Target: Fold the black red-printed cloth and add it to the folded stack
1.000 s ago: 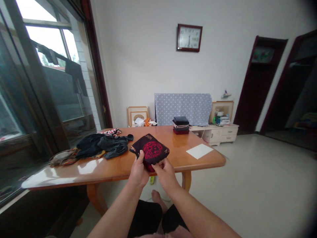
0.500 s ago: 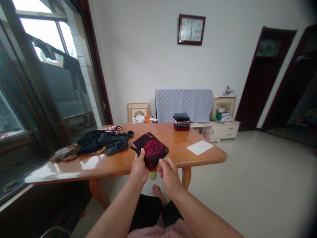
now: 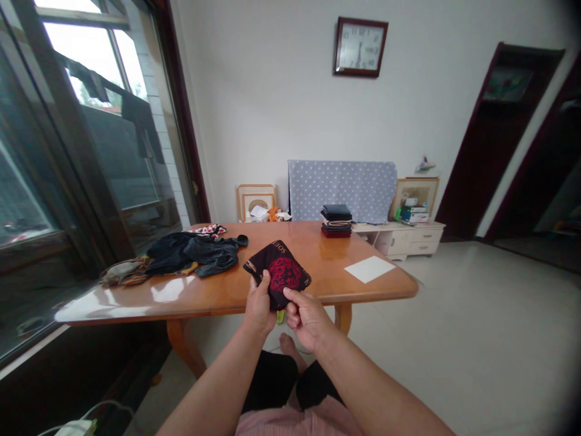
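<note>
A small dark garment (image 3: pixel 282 271), folded into a square with a round red print and pale lettering, is held up in front of the table's near edge. My left hand (image 3: pixel 260 304) grips its lower left side, thumb on top and fingers underneath. My right hand (image 3: pixel 307 319) pinches the lower right edge, its thumb over the red print and its other fingers curled. Whether it is underwear or some other kind of clothing cannot be made out.
The wooden table (image 3: pixel 290 235) bears a loose heap of clothes (image 3: pixel 195 253) at left, a neat stack of folded clothes (image 3: pixel 336 221) at the back and a white sheet (image 3: pixel 369 269) at right. A low white cabinet (image 3: pixel 415 240) stands behind.
My right thumb has moved up onto the garment's front, and the red lower flap has gone out of sight. The garment looks more squared. The camera view has shifted slightly.
</note>
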Demonstrator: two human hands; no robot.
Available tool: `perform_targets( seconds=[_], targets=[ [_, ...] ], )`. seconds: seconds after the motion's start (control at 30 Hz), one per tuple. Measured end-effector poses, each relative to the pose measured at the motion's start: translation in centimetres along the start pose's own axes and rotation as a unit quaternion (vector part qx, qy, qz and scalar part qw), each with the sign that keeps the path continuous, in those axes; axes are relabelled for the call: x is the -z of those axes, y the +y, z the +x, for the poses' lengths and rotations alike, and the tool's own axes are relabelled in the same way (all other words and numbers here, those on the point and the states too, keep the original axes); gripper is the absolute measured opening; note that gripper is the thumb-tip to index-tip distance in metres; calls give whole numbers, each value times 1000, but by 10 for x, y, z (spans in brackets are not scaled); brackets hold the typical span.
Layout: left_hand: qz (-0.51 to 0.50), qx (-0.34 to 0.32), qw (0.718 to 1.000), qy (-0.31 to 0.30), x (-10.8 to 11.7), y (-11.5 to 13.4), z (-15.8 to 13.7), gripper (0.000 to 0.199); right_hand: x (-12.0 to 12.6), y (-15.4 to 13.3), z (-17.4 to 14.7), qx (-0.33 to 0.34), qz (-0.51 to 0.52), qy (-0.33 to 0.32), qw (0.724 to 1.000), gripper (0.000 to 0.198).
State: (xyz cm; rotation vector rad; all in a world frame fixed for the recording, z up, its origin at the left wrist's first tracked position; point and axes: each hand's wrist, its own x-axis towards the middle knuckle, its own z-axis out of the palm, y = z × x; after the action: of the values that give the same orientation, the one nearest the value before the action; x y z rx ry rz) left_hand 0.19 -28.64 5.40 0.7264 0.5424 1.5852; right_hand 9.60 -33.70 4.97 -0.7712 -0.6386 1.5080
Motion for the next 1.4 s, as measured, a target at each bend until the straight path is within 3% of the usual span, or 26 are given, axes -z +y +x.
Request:
perform_targets(
  seconds=[0.13,0.3,0.43,0.5,0.63,0.83,1.0,1.2,1.3,1.4],
  targets=[
    [-8,11,1000,14,4,-4,1,48,-1,8,-2,64,-115,32,991,32],
    [10,20,1000,10,10,-7,2,53,0,3,-6,38,-129,37,990,36],
    [8,16,1000,5,12,-8,4,56,1,2,-10,34,-152,-4,988,31],
    [-2,14,1000,12,11,-9,4,56,1,7,-8,78,-181,-17,980,32],
    [-19,15,1000,15,7,-10,4,53,5,16,2,205,-247,27,947,32],
    [-29,15,999,18,1,-13,2,50,7,12,11,242,-266,73,930,29],
    [-41,15,999,11,-3,-18,0,49,11,8,15,269,-340,146,889,19],
    [7,23,998,66,2,-24,3,41,19,11,3,285,-462,154,826,20],
    [13,21,997,76,7,-25,5,40,25,9,-9,330,-535,155,762,17],
    [22,13,997,74,9,-25,6,40,28,-1,-15,440,-588,137,665,31]
  ],
)
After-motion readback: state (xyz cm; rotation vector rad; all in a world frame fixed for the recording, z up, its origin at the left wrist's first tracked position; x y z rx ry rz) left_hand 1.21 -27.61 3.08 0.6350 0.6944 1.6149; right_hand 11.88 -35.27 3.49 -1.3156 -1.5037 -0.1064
